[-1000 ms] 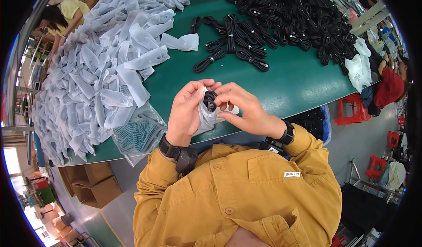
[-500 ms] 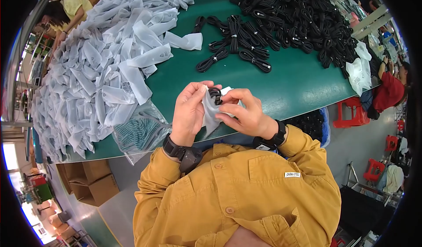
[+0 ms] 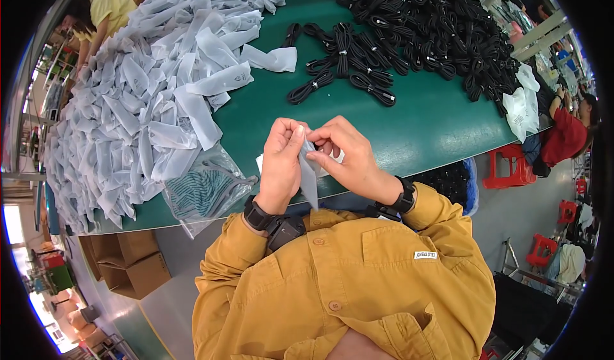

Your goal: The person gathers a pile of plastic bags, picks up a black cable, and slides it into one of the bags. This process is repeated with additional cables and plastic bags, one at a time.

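Both my hands meet over the near edge of the green table, pinching a small translucent plastic bag (image 3: 309,179) at its top end. My left hand (image 3: 282,165) grips the bag's left side between thumb and fingers. Curled fingers of my right hand (image 3: 348,155) press at the opening from the right. The bag hangs down to a narrow end, and whatever lies inside it is mostly hidden. Beyond my hands lie several bundled black cables (image 3: 372,90), each tied at its middle.
On the left spreads a big heap of filled translucent bags (image 3: 153,97). A large pile of black cables (image 3: 441,27) covers the far right. A clear bag with teal striped fabric (image 3: 204,193) lies at the table's (image 3: 409,129) near edge. Red stools (image 3: 510,168) and cardboard boxes (image 3: 131,267) stand on the floor.
The black cable end that showed at the bag's mouth is now out of sight. My hands have closed together at the top, and the bag is turned more edge-on.
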{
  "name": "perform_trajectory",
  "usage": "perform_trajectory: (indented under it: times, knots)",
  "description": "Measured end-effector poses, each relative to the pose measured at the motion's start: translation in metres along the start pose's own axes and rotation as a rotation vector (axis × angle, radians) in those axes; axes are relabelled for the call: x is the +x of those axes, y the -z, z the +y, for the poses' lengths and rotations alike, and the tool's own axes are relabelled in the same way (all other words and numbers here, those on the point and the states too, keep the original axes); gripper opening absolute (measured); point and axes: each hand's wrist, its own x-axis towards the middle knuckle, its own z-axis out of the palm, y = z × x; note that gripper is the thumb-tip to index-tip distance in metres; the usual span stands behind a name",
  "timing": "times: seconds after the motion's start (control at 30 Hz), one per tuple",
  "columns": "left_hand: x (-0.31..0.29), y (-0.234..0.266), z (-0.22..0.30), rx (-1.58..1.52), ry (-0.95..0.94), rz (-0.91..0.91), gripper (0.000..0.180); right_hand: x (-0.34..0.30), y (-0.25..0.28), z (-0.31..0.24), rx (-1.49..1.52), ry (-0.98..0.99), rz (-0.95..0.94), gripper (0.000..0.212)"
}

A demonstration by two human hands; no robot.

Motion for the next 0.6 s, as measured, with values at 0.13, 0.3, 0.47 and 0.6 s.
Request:
perform_trajectory:
  times: [0.13,0.3,0.47,0.6]
  knots:
    - [-0.002,-0.001,-0.001,-0.01,0.031,-0.046,0.008,0.003,0.001,0.002,-0.029,-0.013,-0.06,0.015]
    - [-0.001,-0.002,0.002,-0.097,0.04,-0.078,0.006,0.01,0.009,0.006,0.067,-0.007,-0.039,0.008]
    - [0.001,-0.001,0.018,-0.314,0.194,-0.131,0.008,0.019,0.026,-0.003,0.33,-0.137,0.042,0.008]
    - [0.008,0.001,0.02,-0.416,0.195,-0.178,0.011,0.011,0.02,-0.004,0.096,-0.001,-0.107,0.01]
